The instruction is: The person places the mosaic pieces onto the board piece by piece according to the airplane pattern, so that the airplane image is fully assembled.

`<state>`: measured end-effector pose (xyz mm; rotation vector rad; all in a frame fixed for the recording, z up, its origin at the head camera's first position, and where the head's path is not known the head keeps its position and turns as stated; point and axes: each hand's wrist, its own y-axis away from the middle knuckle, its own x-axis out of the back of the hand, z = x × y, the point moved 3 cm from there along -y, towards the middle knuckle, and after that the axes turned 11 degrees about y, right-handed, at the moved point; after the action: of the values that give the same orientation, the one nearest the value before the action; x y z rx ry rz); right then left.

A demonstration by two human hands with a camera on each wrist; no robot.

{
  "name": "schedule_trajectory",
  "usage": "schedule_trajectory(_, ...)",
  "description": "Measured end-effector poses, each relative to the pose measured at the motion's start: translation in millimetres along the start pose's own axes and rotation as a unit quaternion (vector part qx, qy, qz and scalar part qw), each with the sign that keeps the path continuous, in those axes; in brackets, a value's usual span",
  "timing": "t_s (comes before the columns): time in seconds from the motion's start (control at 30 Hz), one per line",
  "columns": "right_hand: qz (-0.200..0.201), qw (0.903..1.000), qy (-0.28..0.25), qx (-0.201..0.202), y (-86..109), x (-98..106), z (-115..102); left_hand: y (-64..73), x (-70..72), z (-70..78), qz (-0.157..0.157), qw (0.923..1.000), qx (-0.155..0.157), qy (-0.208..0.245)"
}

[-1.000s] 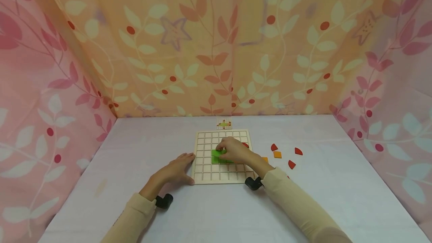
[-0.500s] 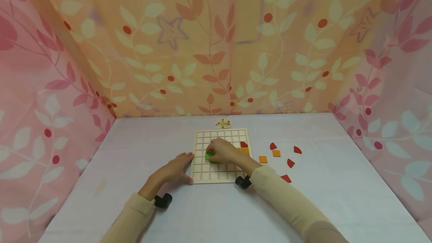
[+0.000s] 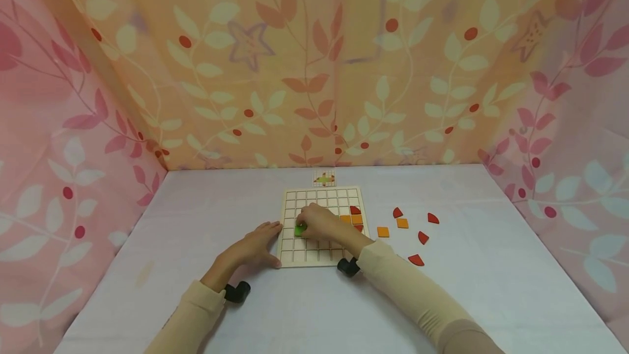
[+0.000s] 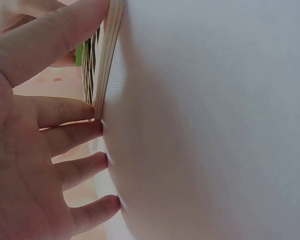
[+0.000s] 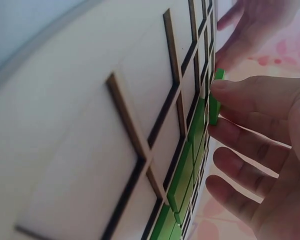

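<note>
A pale wooden grid board (image 3: pixel 290 256) lies on the table. Over its left part, my right hand (image 3: pixel 319 223) pinches a green square tile (image 5: pixel 214 108) between thumb and fingers. The right wrist view shows this tile standing slightly proud of the grid, beside several green tiles (image 5: pixel 180 182) set in the cells. My left hand (image 3: pixel 254 246) rests at the board's left side with straight, spread fingers. In the left wrist view its thumb and fingertips touch the board's edge (image 4: pixel 110 55). From the head view, my right hand hides most of the green tiles.
Orange squares (image 3: pixel 356 219) and red quarter-round pieces (image 3: pixel 355 210) sit at the board's right side. Loose orange squares (image 3: pixel 383 232) and several red quarter-rounds (image 3: pixel 416 260) lie on the table to the right. A small pattern card (image 3: pixel 324 178) lies behind the board.
My right hand has moved left across the board, uncovering the orange and red pieces at its right side. My left hand stays at the board's left edge.
</note>
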<state>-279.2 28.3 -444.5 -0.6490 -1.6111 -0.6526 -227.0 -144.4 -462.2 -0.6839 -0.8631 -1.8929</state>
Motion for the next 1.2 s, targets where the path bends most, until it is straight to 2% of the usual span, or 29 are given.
schedule_trajectory(0.23,-0.006,0.9998,0.013,-0.013,1.3,0.5,-2.4,1.3,1.3,2.4,-0.001,1.0,-0.005,-0.006)
schedule_trajectory(0.5,0.001,0.9999,0.017,-0.001,1.5,2.2,-4.3,2.8,2.9,4.0,-0.001,0.9999,-0.012,-0.01)
schedule_trajectory(0.83,-0.004,0.9992,0.038,-0.007,-1.0,-1.7,-6.3,3.1,0.8,2.2,0.001,0.9998,-0.021,-0.006)
schedule_trajectory(1.2,0.006,0.9998,0.02,-0.003,1.5,-1.5,-6.7,2.9,0.5,2.6,-0.002,0.9998,-0.019,-0.009)
